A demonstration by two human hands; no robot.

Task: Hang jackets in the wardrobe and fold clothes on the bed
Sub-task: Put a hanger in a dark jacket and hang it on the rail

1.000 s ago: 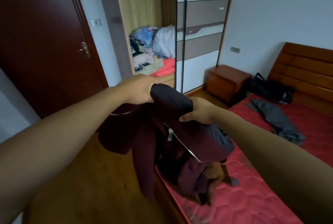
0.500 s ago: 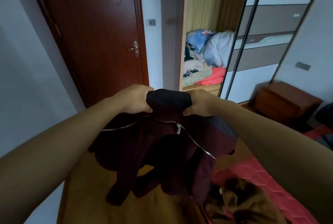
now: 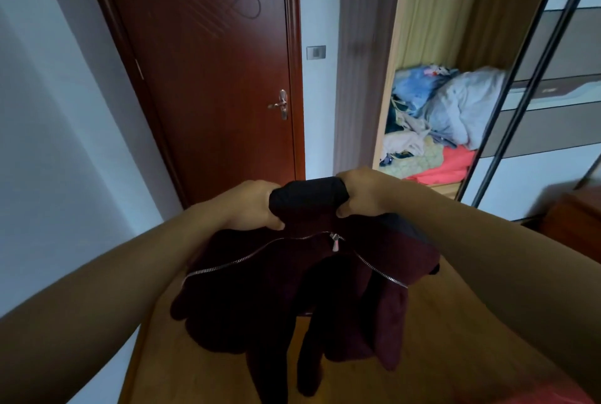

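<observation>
The open light-wood wardrobe (image 3: 422, 55) stands far and to the right, and I judge the hang turns on that bearing. The dark maroon zip-up jacket (image 3: 286, 289) dangles near, at centre, its long axis straight down over the wooden floor (image 3: 455, 322). My left hand (image 3: 250, 208) and right hand (image 3: 362, 195) are level with each other, and their fingers (image 3: 354, 206) are curled tight round the jacket's black collar (image 3: 309, 195).

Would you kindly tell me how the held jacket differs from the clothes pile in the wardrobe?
The jacket is dark maroon; the clothes pile is mostly pale blue, white and coral. The jacket hangs from the left hand and right hand; the clothes pile lies heaped in the wardrobe. Both look rumpled.
</observation>
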